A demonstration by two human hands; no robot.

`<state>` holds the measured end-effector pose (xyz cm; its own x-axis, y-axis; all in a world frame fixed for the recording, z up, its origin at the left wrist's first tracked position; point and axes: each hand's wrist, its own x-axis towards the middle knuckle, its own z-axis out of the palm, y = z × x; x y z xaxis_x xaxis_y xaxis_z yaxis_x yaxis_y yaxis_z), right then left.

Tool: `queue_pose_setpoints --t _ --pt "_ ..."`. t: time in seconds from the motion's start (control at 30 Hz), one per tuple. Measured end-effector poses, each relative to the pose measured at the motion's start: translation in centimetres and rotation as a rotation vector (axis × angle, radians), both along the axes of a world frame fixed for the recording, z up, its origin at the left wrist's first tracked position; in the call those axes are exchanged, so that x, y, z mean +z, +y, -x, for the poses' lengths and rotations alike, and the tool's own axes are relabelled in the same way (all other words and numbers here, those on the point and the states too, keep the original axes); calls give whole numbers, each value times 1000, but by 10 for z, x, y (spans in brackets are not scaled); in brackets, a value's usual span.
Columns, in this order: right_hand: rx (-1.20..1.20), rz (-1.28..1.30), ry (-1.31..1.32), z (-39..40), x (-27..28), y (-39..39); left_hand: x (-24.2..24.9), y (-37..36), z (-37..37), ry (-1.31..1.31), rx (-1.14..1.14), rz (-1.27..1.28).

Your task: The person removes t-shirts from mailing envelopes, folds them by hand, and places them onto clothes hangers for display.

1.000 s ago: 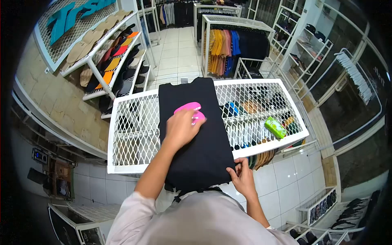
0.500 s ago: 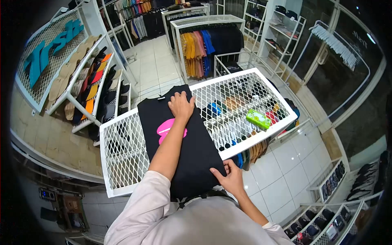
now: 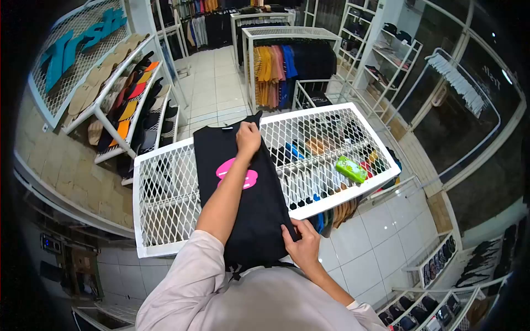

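A black T-shirt [image 3: 243, 209] with a pink print [image 3: 236, 174] lies lengthwise across the white mesh-topped rack [image 3: 165, 204], its collar at the far end. Near the shoulder, my left hand [image 3: 248, 139] is closed on the shirt's right side, where the fabric edge lifts a little. My right hand [image 3: 302, 241] pinches the same side closer to my body, thumb on top. The near end of the shirt reaches my waist.
A green packet [image 3: 351, 169] rests on the right part of the rack top, with garments hanging below the mesh. Shelves of caps [image 3: 130, 105] stand at left. Farther back is another clothes rack [image 3: 292, 34]. A hanger rail [image 3: 455, 80] stands at right.
My left hand has gone from spread fingers to a closed grip on the fabric. The shirt's right side has come inward to the left, my right hand along with it.
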<state>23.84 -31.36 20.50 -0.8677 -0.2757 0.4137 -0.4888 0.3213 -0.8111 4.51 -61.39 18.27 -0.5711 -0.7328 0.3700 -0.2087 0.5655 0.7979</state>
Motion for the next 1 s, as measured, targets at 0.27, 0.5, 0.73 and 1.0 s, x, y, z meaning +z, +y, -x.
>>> queue_pose_setpoints --t 0.27,0.5,0.73,1.0 --pt "626 -127 221 9 52 -61 -10 -84 -95 522 -57 -677" --pt "386 -23 55 177 21 -182 -32 -83 -108 623 -75 -675" --pt "524 -221 -142 231 4 -274 -17 -74 -106 705 -181 -771" --pt "664 -188 -329 255 -10 -303 0 -68 -107 652 -276 -768"
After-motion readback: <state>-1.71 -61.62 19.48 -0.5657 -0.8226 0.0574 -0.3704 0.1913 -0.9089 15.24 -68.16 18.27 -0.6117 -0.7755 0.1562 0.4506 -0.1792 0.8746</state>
